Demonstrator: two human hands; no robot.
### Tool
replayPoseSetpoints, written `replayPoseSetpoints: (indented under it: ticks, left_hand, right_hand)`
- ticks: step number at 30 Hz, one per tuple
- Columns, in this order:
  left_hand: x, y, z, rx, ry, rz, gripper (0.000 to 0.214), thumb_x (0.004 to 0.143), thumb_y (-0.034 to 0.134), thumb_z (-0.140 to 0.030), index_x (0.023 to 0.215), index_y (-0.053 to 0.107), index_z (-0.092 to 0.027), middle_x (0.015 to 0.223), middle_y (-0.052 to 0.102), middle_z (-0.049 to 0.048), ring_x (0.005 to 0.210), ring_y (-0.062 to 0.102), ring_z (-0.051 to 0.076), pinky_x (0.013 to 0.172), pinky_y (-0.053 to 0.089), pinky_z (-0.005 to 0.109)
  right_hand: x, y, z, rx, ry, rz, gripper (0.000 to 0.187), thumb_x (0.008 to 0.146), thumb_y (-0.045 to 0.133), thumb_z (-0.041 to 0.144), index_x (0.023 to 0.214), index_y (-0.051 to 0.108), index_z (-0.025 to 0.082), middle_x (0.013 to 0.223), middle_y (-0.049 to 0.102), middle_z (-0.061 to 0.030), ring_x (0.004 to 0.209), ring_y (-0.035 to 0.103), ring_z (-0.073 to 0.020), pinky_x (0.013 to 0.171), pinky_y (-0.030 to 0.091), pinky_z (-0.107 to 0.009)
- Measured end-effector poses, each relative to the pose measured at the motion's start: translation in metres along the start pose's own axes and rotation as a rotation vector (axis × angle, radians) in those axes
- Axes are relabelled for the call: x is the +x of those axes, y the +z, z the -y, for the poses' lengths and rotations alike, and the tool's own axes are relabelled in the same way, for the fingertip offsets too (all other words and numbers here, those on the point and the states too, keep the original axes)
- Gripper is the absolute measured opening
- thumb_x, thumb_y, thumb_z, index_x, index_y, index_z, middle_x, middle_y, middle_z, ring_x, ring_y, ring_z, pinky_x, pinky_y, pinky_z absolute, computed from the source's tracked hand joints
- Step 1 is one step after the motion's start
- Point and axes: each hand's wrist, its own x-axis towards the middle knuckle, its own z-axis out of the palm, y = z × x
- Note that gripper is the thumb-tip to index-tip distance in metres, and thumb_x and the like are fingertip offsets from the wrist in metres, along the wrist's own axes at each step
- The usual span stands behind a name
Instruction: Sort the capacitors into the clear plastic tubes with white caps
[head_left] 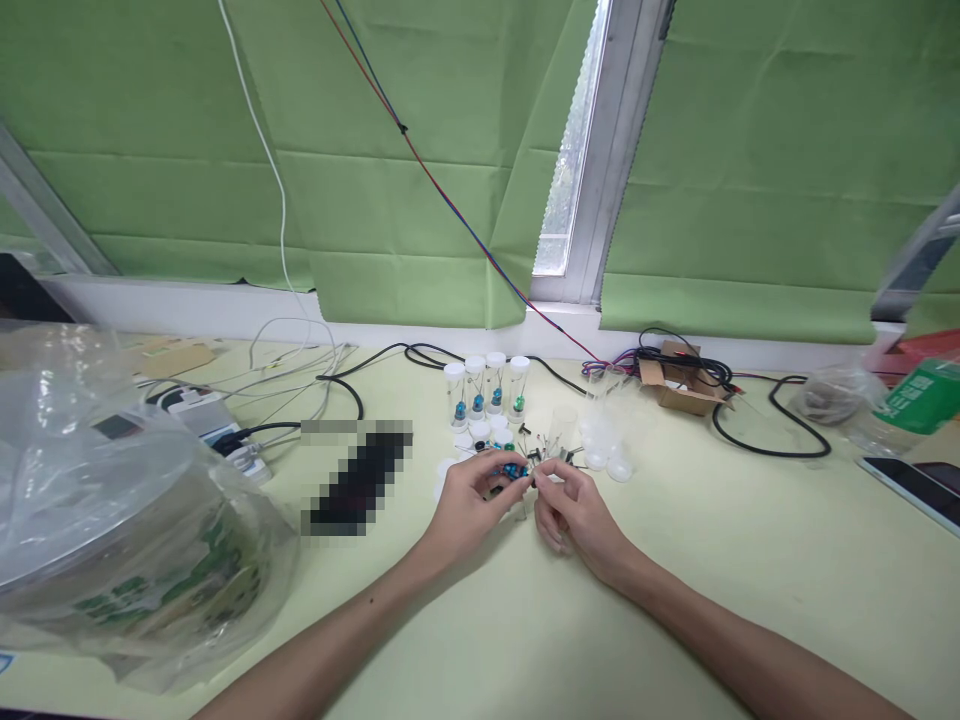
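Observation:
My left hand [469, 500] rests on the pale green table [712, 560] with its fingers curled over a small heap of blue and dark electronic parts [514, 468]. Its fingertips pinch among them. My right hand [570, 505] meets it from the right, thumb and forefinger pinched on a tiny part too small to name. Just behind the hands stands a row of clear vials with white caps [486, 388], each holding a blue or green part. Loose white caps [607, 455] lie to the right of the heap.
A large clear plastic bag over a round container [112, 520] fills the left. Black and white cables [315, 385] run along the back. A small cardboard box with wires [679, 385], a green bottle [919, 400] and a phone [911, 490] sit at the right.

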Motion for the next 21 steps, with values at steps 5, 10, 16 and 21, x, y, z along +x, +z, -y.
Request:
replayPoseSetpoints:
  ticks: [5, 10, 16, 21]
  left_hand:
    - [-0.0004, -0.0002, 0.0003, 0.020, 0.001, 0.020, 0.020, 0.082, 0.069, -0.032, 0.095, 0.070, -0.017, 0.094, 0.069, 0.0063, 0.069, 0.065, 0.014, 0.066, 0.054, 0.026]
    - [-0.0004, -0.0001, 0.0008, 0.040, 0.015, 0.037, 0.020, 0.082, 0.069, -0.031, 0.097, 0.070, -0.017, 0.095, 0.069, 0.0068, 0.074, 0.066, 0.016, 0.069, 0.054, 0.027]
    - [-0.0015, 0.0004, -0.0004, 0.064, 0.024, 0.046, 0.020, 0.083, 0.068, -0.029, 0.098, 0.070, -0.017, 0.095, 0.069, 0.0068, 0.074, 0.064, 0.015, 0.069, 0.053, 0.027]
    - [-0.0015, 0.0013, -0.0026, 0.078, 0.031, 0.037, 0.019, 0.081, 0.068, -0.028, 0.096, 0.071, -0.017, 0.094, 0.070, 0.0074, 0.073, 0.063, 0.015, 0.068, 0.053, 0.027]
  right_hand:
    - [0.0008, -0.0015, -0.0024, 0.000, -0.012, 0.006, 0.036, 0.088, 0.059, 0.053, 0.079, 0.051, 0.019, 0.037, 0.046, 0.0097, 0.028, 0.035, -0.0066, 0.031, 0.025, -0.018]
    - [0.0017, -0.0014, -0.0042, 0.003, -0.018, -0.008, 0.042, 0.088, 0.056, 0.057, 0.070, 0.049, 0.019, 0.036, 0.044, 0.0086, 0.027, 0.034, -0.0063, 0.030, 0.024, -0.018]
    - [0.0028, -0.0008, -0.0064, 0.008, 0.006, -0.033, 0.051, 0.087, 0.053, 0.062, 0.063, 0.054, 0.017, 0.032, 0.041, 0.0073, 0.026, 0.032, -0.0065, 0.031, 0.024, -0.020]
    - [0.0025, 0.0001, -0.0066, -0.006, 0.034, -0.063, 0.059, 0.085, 0.050, 0.068, 0.057, 0.055, 0.017, 0.030, 0.040, 0.0063, 0.025, 0.032, -0.0067, 0.032, 0.025, -0.021]
